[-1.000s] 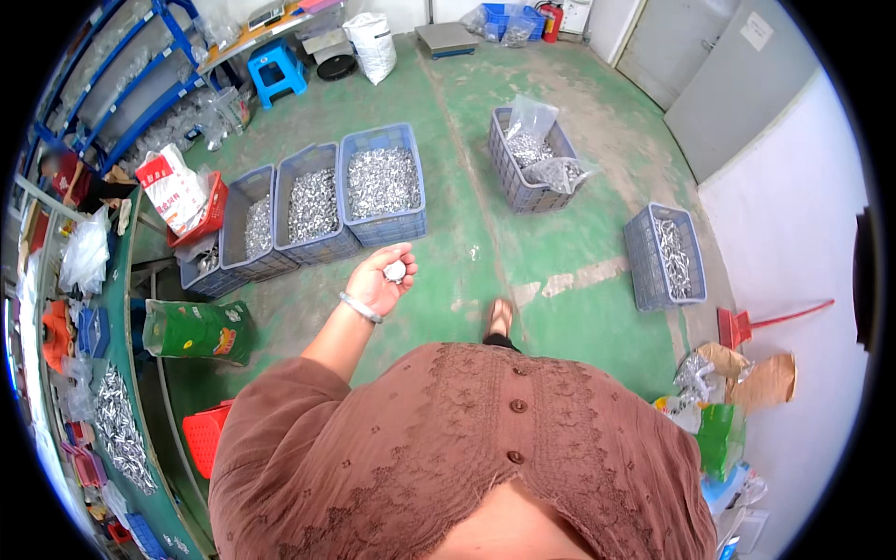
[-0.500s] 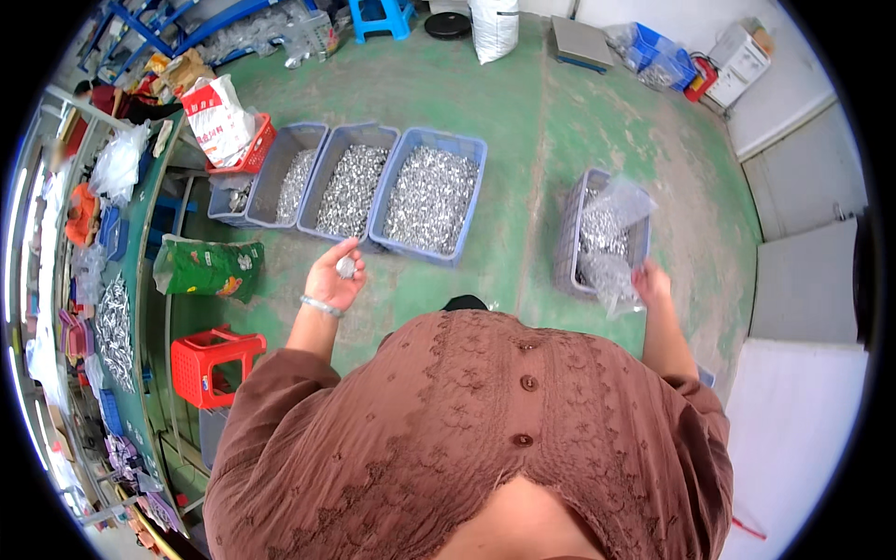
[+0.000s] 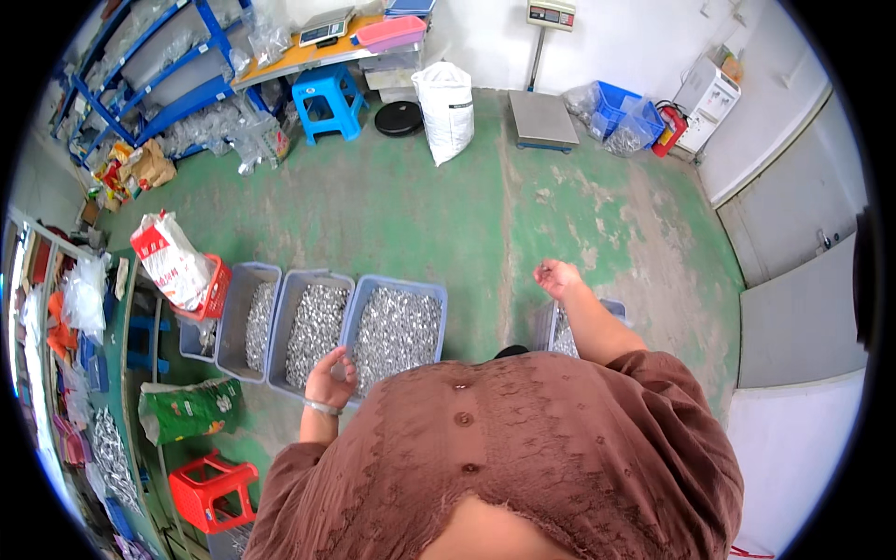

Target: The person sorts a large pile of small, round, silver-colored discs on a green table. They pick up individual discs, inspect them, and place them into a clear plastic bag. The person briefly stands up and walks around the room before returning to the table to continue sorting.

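Parts of small, silvery metal (image 3: 399,327) lie heaped in the head view, just to the right of your left fingers, filling the right-hand blue-grey plastic crate (image 3: 403,283) of a row. Your left hand (image 3: 330,381) overlaps the near side of the middle crate (image 3: 319,275); you cannot tell from here whether it touches. Its fingers are bent and slightly spread, and whether anything sits in the palm is too small to tell. The left-hand crate (image 3: 245,289) stands farther left of those fingers, its load bunched toward the right side. A bracelet (image 3: 323,407) circles your wrist below them.

Your right hand (image 3: 560,278) hangs well to the right, with fingers curled inward; you cannot tell whether they pinch something. Nearer to you than those fingers, partly behind your forearm, is another crate (image 3: 544,329) with silvery pieces inside.

Each piece should feel light, hard and rather slippery, so take loose ones between fingertips and thumb, or scoop with a cupped palm. A filled crate would likely be heavy, its plastic walls fairly stiff: grip the rim on two opposite sides.
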Demonstrator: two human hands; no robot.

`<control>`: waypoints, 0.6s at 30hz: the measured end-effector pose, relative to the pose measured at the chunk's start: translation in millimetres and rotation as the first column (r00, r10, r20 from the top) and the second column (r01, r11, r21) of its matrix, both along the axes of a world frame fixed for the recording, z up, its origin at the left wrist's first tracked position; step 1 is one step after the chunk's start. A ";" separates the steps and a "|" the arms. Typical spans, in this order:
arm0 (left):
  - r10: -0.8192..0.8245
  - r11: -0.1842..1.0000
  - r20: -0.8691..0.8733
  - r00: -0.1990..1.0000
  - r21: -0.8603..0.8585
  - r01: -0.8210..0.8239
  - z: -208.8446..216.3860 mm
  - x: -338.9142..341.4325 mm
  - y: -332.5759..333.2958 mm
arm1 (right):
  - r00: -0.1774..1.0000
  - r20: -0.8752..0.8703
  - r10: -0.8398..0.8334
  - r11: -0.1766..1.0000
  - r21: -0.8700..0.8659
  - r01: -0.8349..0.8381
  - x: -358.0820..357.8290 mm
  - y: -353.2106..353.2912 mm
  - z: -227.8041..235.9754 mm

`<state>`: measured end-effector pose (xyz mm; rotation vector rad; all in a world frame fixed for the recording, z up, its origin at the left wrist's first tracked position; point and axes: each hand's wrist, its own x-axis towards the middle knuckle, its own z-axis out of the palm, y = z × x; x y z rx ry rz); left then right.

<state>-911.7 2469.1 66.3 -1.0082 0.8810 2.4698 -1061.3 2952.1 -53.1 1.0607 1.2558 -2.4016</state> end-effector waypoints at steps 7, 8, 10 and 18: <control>0.411 0.901 0.058 0.910 -0.177 -0.396 -19.6 -48.9 -4.5 | 0.977 0.205 0.063 0.994 -0.103 -0.043 -153.5 -9.9 -86.3; 0.487 0.866 0.067 0.871 -0.169 -0.471 -30.0 -48.7 -1.6 | 0.968 0.226 0.108 0.989 -0.122 -0.082 -184.8 -8.4 -93.0; 0.585 0.807 0.126 0.801 -0.183 -0.561 -42.7 -62.3 14.3 | 0.968 0.211 0.135 0.984 -0.142 -0.107 -247.0 -17.3 -97.0; 0.603 0.798 0.288 0.744 -0.234 -0.556 -25.9 -193.3 82.0 | 0.982 -0.186 0.025 0.989 -0.141 -0.052 -648.5 -11.4 -56.6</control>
